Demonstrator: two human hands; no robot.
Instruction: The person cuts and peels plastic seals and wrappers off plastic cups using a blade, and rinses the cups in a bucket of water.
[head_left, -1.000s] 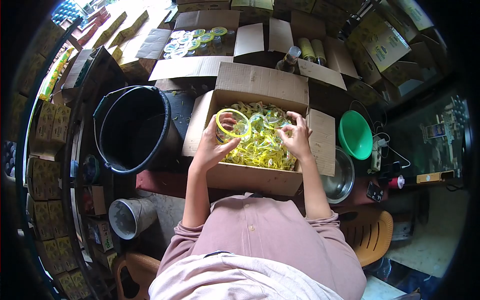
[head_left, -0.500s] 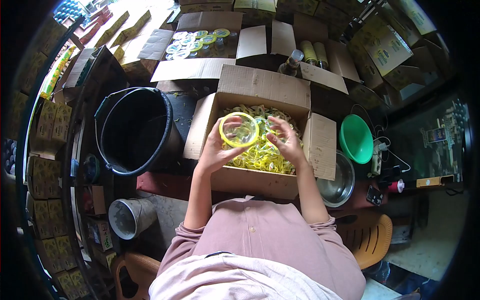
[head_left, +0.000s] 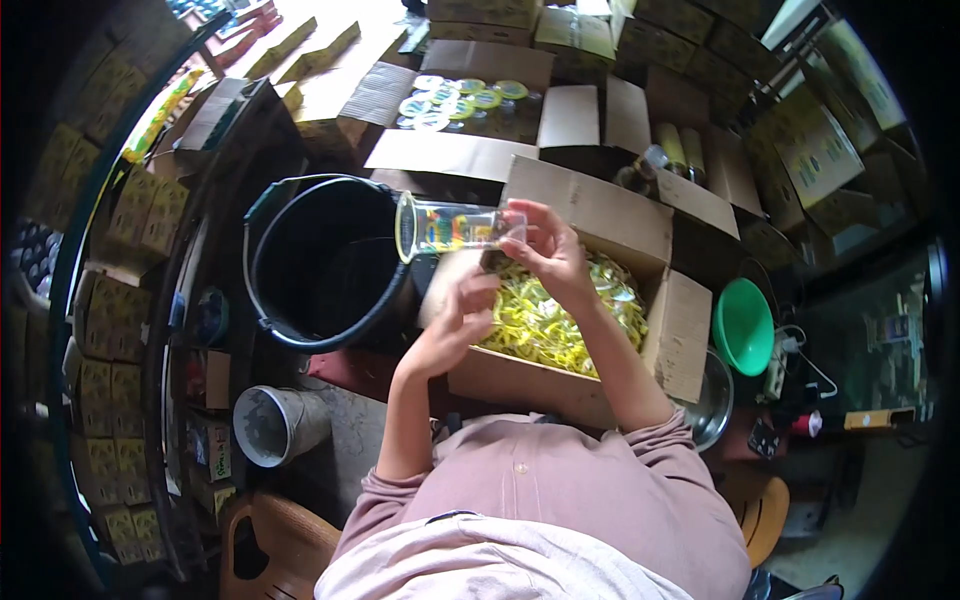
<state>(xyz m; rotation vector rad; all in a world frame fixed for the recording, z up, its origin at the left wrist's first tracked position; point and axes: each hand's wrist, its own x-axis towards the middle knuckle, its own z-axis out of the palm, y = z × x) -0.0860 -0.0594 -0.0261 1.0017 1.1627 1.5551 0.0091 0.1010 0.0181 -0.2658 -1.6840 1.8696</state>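
My right hand (head_left: 552, 255) grips the base of a clear plastic cup (head_left: 455, 228) with a yellow rim and a printed side. The cup lies sideways in the air, its rim pointing left towards the black bucket (head_left: 255, 265). My left hand (head_left: 462, 320) is just below the cup, blurred, with its fingers partly curled; whether they hold anything is unclear. Beneath my hands stands an open cardboard box (head_left: 535, 380) filled with yellow and clear plastic strips (head_left: 560, 325).
A green bowl (head_left: 743, 325) and a metal bowl (head_left: 710, 400) are right of the box. Behind it, another carton (head_left: 450, 155) holds lidded cups (head_left: 465, 100). Bottles (head_left: 680, 150) stand at the back right. A grey bucket (head_left: 282, 425) is at lower left.
The cup has gone from my left hand to my right and turned from rim-up to sideways. My left hand has dropped lower. The view has swung, so the surroundings appear further right.
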